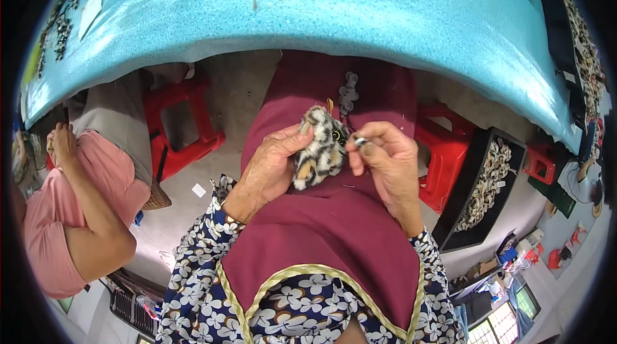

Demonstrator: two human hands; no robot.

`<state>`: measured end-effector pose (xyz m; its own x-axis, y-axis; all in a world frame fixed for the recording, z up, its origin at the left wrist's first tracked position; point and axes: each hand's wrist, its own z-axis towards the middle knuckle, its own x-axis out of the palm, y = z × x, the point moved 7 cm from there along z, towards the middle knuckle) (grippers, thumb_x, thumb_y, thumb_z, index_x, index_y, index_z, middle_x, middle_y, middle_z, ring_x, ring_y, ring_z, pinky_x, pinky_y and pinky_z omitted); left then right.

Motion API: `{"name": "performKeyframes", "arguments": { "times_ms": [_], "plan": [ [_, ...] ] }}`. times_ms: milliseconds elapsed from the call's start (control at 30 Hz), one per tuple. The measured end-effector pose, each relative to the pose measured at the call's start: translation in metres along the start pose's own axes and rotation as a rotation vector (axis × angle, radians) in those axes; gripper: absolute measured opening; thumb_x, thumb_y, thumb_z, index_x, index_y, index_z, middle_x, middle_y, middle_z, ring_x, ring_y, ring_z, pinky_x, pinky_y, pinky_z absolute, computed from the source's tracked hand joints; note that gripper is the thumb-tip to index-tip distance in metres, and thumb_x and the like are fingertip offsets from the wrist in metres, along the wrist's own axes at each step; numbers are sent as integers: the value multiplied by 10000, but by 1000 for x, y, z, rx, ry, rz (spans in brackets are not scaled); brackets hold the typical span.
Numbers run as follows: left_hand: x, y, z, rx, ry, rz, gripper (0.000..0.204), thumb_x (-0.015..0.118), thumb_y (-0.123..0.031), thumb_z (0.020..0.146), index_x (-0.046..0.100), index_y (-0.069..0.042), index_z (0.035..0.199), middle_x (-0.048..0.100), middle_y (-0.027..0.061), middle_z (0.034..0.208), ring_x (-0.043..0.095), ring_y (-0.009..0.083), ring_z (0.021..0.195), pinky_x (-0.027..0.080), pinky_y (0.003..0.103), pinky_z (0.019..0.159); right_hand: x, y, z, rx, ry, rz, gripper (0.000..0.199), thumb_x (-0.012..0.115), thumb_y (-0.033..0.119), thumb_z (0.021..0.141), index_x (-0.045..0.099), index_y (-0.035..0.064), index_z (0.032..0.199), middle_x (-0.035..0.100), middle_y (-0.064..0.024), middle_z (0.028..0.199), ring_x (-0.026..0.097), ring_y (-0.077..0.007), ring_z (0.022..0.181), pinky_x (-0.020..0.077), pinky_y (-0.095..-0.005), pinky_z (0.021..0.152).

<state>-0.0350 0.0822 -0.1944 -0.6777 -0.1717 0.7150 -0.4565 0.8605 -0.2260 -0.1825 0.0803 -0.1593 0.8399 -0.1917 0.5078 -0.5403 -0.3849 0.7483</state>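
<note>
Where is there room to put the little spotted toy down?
The wide middle of the blue speckled table is bare, between the dark bead piles at its left and right ends. The maroon apron lap below both hands is bare too.

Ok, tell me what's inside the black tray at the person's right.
The black tray holds a heap of small spotted plush pieces, piled along its length. The heap covers most of the tray's bottom, hiding anything beneath.

The person wears a dark blouse [302, 308] printed with white and brown flowers, long sleeves [199, 235] reaching the wrists, under a maroon apron [321, 235] edged with pale yellow-green piping.
</note>
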Motion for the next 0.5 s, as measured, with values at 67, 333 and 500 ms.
{"name": "performKeyframes", "arguments": {
  "times_ms": [67, 333, 500],
  "plan": [
    [-2, 4, -3, 14, -12, 2, 334, 501, -221, 928, 528, 18, 1160, 623, 107, 1048, 618, 192, 933, 491, 329, 859, 3, -11, -4, 96, -8, -163, 132, 571, -11, 855, 572, -46, 983, 652, -133, 845, 600, -113, 655, 491, -219, 560],
    [-8, 5, -1, 103, -112, 33, 262, 539, -202, 916, 576, 14, 1059, 642, 75, 896, 623, 122, 730, 518, 243, 643, 14, -20, -3, 64, 21, -315, 144, 645, -32, 792, 641, -18, 935, 595, -25, 849, 563, -72, 761, 464, -193, 665],
    [-9, 2, 4, 98, -136, 78, 228, 556, -173, 904, 586, 16, 1027, 646, 64, 844, 617, 102, 676, 510, 212, 579, 10, -24, 5, 27, 10, -373, 165, 680, -42, 752, 672, 3, 910, 554, 10, 842, 524, -61, 814, 429, -186, 701]
  ]
}}
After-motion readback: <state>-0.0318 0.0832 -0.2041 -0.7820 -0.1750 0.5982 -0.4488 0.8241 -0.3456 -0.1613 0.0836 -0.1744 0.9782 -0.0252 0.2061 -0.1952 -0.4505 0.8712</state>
